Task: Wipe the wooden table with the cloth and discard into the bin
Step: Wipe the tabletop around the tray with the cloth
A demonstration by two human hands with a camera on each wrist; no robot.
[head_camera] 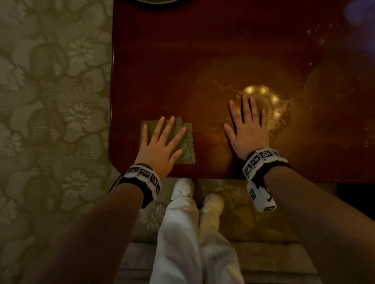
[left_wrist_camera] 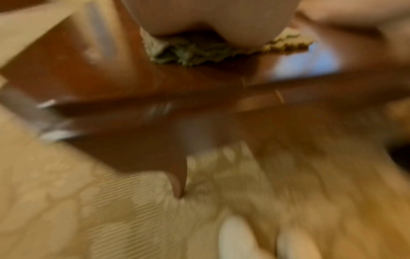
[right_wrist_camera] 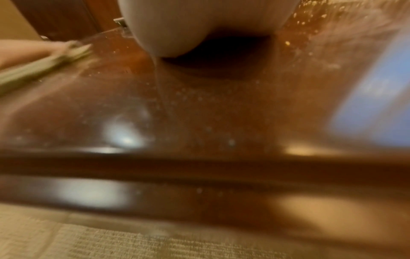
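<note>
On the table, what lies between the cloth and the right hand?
No object: only a bare stretch of glossy wooden table separates the green cloth under the left hand from the right hand. The head view shows this; the wood looks faintly smeared.

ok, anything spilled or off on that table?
Yes. Pale crumbs and smeared residue spread over the wooden table around the right hand, unwiped. The cloth lies flat under the left hand near the table's corner.

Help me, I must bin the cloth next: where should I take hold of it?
The cloth lies flat under the left hand. Likely best: pinch its free right edge, which is bare of fingers, coming from the right, then gather it upward.
</note>
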